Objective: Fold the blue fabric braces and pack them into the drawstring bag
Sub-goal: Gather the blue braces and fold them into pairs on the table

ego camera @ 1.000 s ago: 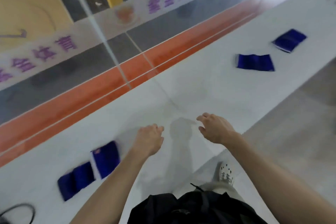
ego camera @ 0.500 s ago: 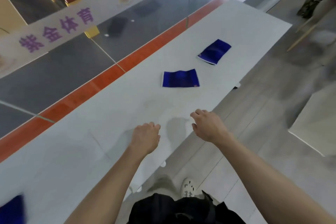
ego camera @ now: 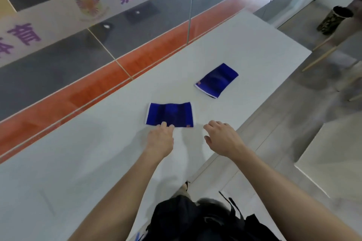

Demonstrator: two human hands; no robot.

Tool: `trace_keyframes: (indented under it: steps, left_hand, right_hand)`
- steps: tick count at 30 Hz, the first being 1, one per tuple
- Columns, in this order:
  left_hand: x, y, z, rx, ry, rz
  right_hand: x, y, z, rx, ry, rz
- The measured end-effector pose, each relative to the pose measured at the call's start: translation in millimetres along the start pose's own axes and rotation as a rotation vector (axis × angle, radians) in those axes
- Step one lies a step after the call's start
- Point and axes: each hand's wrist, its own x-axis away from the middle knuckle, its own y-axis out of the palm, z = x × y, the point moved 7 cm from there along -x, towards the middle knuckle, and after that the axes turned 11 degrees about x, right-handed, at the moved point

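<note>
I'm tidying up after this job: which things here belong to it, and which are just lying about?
For the job: near blue brace, left hand touching its edge; far blue brace; black bag at the waist, probably the drawstring one.
Lying about: camouflage container; slanting wooden sticks.

Blue braces, white table, orange stripe

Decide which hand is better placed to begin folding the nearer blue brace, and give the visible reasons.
Left. The left hand has its fingertips at the near edge of the nearer brace; the right hand is beside its corner, off the fabric.
</note>
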Motion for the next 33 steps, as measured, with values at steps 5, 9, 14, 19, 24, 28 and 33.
trace_keyframes:
  steps: [5, 9, 14, 19, 24, 28, 33]
  left_hand:
    - [-55.5, 20.6, 21.6, 0.079, -0.076, -0.042]
    - [-68.8, 33.3, 24.9, 0.175, -0.195, -0.079]
    - [-102.3, 23.9, 33.5, 0.218, -0.286, 0.019]
    - [-111.2, 31.0, 57.5, 0.249, -0.488, 0.054]
    - [-104.9, 42.1, 73.4, 0.353, -0.633, 0.054]
    - [-79.8, 38.9, 50.9, 0.309, -0.758, 0.092]
    - [-78.5, 45.4, 64.1, 0.376, -0.817, -0.01]
  right_hand:
    - [-49.5, -0.2, 42.6, -0.034, -0.009, -0.028]
    - [-88.0, 9.6, 72.5, -0.031, -0.051, -0.049]
    - [-138.0, 26.4, 116.8, -0.009, -0.122, -0.036]
    - [-181.5, 39.8, 153.4, -0.003, -0.243, 0.016]
    - [-216.3, 58.3, 177.5, 0.001, -0.32, -0.051]
    - [-219.0, 73.0, 172.9, 0.019, -0.379, -0.194]
    - [-217.6, 73.5, 178.4, 0.064, -0.454, -0.174]
